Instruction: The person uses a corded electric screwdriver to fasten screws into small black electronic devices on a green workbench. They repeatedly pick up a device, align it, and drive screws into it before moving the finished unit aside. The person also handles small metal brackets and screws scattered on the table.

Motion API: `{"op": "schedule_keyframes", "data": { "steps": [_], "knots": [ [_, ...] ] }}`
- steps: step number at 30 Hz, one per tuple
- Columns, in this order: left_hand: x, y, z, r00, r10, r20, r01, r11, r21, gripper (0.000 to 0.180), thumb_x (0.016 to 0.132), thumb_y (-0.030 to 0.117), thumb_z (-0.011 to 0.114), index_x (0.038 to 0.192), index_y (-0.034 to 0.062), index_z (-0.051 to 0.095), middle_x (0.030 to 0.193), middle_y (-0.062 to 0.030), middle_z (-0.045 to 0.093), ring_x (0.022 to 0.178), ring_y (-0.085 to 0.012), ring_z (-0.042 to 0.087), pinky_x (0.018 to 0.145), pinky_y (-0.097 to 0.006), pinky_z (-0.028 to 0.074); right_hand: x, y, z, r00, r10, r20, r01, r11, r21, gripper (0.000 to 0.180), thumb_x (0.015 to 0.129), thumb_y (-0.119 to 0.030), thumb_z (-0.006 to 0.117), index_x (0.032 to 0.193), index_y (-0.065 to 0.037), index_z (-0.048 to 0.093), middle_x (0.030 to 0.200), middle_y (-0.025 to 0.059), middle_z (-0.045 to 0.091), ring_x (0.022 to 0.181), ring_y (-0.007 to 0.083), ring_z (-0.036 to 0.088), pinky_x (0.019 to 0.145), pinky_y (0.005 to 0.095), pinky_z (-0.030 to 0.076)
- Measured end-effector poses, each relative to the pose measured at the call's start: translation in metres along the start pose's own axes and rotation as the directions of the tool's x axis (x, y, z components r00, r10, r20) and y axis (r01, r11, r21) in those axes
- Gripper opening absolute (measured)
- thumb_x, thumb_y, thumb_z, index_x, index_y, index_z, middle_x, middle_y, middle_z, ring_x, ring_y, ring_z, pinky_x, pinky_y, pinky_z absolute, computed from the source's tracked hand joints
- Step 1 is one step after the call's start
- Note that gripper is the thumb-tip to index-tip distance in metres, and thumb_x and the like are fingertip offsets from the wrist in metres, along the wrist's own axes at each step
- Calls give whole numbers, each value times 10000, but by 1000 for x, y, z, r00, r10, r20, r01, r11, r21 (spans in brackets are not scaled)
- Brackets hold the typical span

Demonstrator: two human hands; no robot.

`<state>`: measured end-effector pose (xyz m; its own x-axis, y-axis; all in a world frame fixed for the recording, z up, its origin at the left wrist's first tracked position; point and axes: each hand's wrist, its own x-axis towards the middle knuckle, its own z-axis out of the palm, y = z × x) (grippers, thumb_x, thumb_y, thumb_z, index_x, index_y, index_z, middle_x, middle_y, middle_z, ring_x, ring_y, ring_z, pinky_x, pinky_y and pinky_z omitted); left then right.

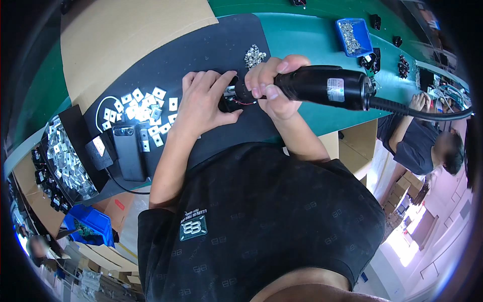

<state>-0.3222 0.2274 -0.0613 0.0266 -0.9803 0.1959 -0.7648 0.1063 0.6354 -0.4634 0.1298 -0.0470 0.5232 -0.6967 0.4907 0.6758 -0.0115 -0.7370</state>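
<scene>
Right hand (274, 86): wrapped round power screwdriver (319, 86), likely hefty.
Left hand (205, 103): gripping black part (230, 105), probably light, stiff; pinch its sides.
Red wire (245, 103): looks fragile.

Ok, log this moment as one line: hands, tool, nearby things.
left hand: holding black part | right hand: gripping power tool | tool: pointed toward part | nearby: metal plates, phone, metal pile

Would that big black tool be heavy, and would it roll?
The power tool might be heavy, since its body looks thick and solid. Laid down, its rounded shape could roll, but the thick black cord at its end would probably hold it back.
</scene>
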Motion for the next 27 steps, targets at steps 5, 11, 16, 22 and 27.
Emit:
{"op": "schedule_keyframes", "data": {
  "steps": [5, 11, 16, 22, 27],
  "knots": [
    [1, -2, 2, 1000, 4, -8, -5, 1000, -5, 727, 505, 338, 816, 1154, 88, 603, 908, -69, 554, 897, -250, 541, 877, -405, 346, 2, 2, 4, 998, -23, 51, 23, 1000, -18, 386, 838, -75, 668, 1107, -121, 395, 696, -2, 477, 598, 133, 497, 601, 309, 447],
    [6, 3, -1, 1000, 23, 12, -23, 999, 33, 717, 520, 370, 805, 1134, 64, 594, 906, -84, 545, 894, -267, 537, 857, -408, 354, -2, -5, 1, 987, 4, -162, 0, 1000, 22, 490, 822, -98, 677, 1211, -120, 381, 696, 8, 456, 599, 135, 484, 577, 332, 418],
    [13, 9, -16, 996, 21, 89, -25, 998, 49, 695, 582, 367, 800, 1148, 21, 592, 1009, -120, 571, 940, -293, 546, 848, -386, 432, 22, -44, -21, 935, -182, -304, 189, 982, -6, 545, 819, -115, 624, 1291, -85, 353, 732, 37, 474, 600, 150, 472, 598, 343, 426],
    [61, 4, -48, 998, -63, -3, 63, 998, 7, 728, 596, 257, 819, 1205, -17, 528, 1095, -193, 559, 1033, -360, 545, 915, -413, 454, 30, -55, -82, 811, -380, -445, 150, 870, -469, 500, 835, -68, 587, 1281, -36, 365, 756, 57, 498, 655, 157, 486, 650, 347, 445],
    [144, -35, -77, 967, -52, -249, 75, 994, 85, 667, 651, 219, 764, 1216, -26, 506, 1103, -216, 578, 1043, -366, 575, 910, -402, 467, 26, -39, -114, 756, -362, -545, 63, 869, -491, 492, 841, -49, 603, 1267, -12, 360, 726, 61, 499, 660, 157, 501, 662, 337, 460]
  ]
}}
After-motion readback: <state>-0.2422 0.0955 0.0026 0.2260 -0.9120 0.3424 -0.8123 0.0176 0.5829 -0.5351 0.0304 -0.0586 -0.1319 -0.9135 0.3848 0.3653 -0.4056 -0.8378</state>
